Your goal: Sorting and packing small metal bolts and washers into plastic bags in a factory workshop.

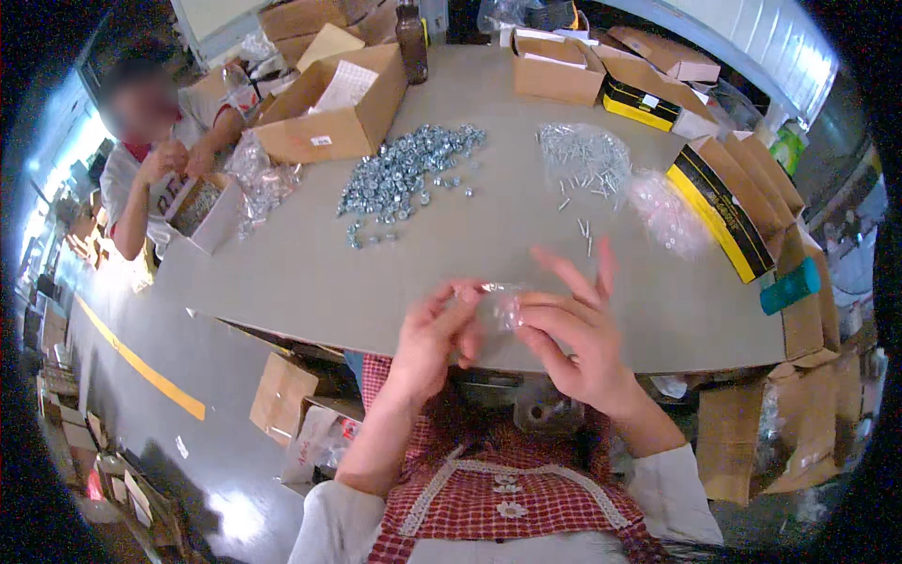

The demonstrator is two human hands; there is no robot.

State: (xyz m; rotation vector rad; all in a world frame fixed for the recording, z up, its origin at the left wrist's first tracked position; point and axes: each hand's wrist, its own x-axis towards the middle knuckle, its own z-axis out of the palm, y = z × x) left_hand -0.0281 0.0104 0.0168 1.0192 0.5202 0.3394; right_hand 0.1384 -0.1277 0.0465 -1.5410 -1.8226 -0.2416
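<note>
Small clear plastic bag, frame centre, above the near table edge: pinched between left hand and right hand, fingers together on it. Step judged: opening or filling the bag. Next calls for hardware from the nut pile or screw pile, upper centre.

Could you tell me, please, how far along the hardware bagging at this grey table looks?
Done: nothing finished is clearly visible. In hand: the left hand and right hand pinch one small clear plastic bag between them. Left: a large pile of silver nuts and a heap of silver screws lie loose on the grey table.
</note>
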